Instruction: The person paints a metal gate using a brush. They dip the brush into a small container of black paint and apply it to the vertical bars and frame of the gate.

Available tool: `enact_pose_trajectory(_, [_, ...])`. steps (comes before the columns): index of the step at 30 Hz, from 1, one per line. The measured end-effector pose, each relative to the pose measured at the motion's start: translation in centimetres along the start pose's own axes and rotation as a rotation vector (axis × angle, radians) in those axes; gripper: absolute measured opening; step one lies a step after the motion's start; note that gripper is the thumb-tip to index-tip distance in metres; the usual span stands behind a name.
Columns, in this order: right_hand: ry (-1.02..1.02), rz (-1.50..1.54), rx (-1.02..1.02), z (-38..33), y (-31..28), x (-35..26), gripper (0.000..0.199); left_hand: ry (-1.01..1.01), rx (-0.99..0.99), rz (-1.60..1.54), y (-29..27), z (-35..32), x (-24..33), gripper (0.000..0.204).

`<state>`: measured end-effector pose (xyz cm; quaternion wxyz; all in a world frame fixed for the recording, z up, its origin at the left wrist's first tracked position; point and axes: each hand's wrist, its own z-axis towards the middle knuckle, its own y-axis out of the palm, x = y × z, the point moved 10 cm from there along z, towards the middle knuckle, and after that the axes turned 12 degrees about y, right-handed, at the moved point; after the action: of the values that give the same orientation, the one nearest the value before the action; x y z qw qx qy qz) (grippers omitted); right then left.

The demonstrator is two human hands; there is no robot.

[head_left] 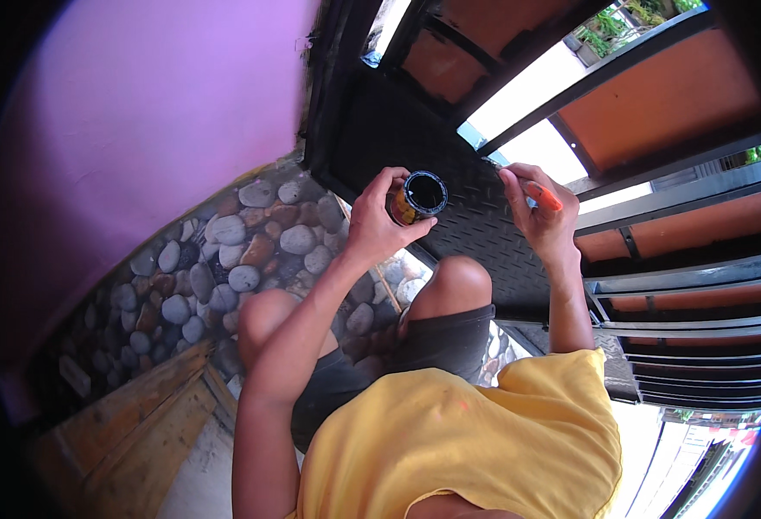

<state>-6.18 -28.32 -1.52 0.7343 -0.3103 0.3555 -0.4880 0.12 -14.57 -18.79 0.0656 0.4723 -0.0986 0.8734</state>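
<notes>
Small open paint can (pixel 418 197) is held in the left hand (pixel 378 227), fingers wrapped round the side wall with thumb on the near side, clamped on the can; it sits in the air just in front of the black checker-plate gate panel (pixel 475 227), above the raised knees (pixel 449 281). Inside of the can reads black and glossy, so liquid paint is judged present: rigid tin wall, light to moderate weight, contents free to slosh, rim likely wet and slippery. Best hold is judged to be round the mid wall, as now, kept level, fingers off the rim. Right hand (pixel 543 216) is closed on an orange-handled tool (pixel 541 195), probably a brush; the working end is hidden behind the fingers, so type cannot be confirmed. Handle looks stiff and light, pinched near its upper end, close to the panel face. Panel is rigid metal with raised tread, bounded by a black frame member (pixel 333 95) at its left edge and slanted black bars (pixel 622 60) toward the top right; orange wall sections (pixel 657 104) show behind the bars. Open room: free air between the two hands and below them down to the knees; to the left a pebble-pattern floor (pixel 224 259) and purple wall (pixel 138 112) well apart from the can; wooden planks (pixel 138 424) at lower left. Tight spots are judged to be the frame edge beside the can and the horizontal rails (pixel 700 333) to the right of the forearm
</notes>
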Motion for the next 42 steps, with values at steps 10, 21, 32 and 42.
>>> enact_pose_trajectory(10, [-0.041, -0.047, 0.052, 1.0, -1.4, -1.2, 0.011, 0.026, 0.003, 0.025, -0.3, 0.0, 0.3, 0.063])
enact_pose_trajectory(21, [-0.300, -0.252, 0.581, 1.7, -13.1, -5.9, 0.027, 0.015, -0.017, 0.044, -0.3, -0.1, 0.0, 0.062])
enact_pose_trajectory(32, [-0.281, -0.153, -0.121, -0.5, -0.7, -4.3, 0.022, -0.013, -0.032, -0.028, -0.2, -0.3, 0.0, 0.064])
enact_pose_trajectory(42, [-0.007, 0.077, 0.282, 7.0, -14.7, -3.1, 0.014, 0.015, 0.012, -0.045, -1.1, -0.3, -0.4, 0.063])
